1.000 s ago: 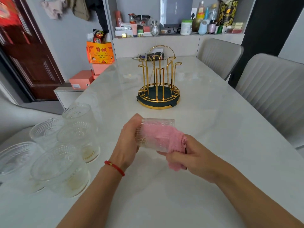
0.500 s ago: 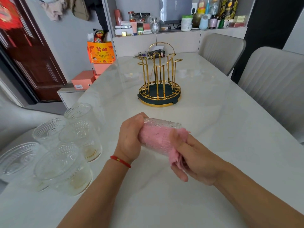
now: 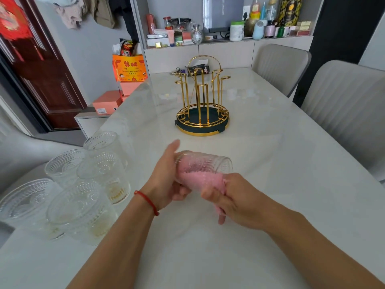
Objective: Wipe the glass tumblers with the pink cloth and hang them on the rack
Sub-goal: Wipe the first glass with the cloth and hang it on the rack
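The tumbler [image 3: 205, 165] is clear glass with a beaded, embossed pattern, and the cloth [image 3: 201, 181] shows pink through it. The other tumblers [image 3: 83, 184] carry the same dotted relief — some with gold lettering low on the wall. The rack [image 3: 202, 105] is gold wire on a dark green base. The table [image 3: 270, 163] is pale marbled white. A red cord [image 3: 148, 202] circles the left wrist.

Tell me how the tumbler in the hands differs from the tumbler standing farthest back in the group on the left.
The held tumbler lies on its side above the table; the farthest-back tumbler stands upright on the table. The held one has the pink cloth stuffed inside, gripped by the left hand and right hand; the farthest-back one is empty and untouched. Both are clear embossed glass.
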`<action>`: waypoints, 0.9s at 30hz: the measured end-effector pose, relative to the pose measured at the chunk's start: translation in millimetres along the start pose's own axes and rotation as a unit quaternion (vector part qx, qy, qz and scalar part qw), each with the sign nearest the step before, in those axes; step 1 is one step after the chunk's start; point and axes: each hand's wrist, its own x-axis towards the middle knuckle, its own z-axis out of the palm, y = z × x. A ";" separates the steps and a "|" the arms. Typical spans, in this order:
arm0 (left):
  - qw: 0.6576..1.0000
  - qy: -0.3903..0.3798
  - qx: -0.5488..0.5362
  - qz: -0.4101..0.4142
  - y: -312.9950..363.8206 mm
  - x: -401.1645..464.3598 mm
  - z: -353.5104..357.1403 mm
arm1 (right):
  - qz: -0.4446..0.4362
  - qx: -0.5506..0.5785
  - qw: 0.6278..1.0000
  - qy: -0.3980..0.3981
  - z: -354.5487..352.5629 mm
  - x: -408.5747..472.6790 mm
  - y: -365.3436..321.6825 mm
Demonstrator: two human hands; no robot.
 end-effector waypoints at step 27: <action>0.973 0.153 0.024 0.173 -1.7 11.8 15.2 | 0.104 0.303 0.938 0.130 21.7 4.4 7.8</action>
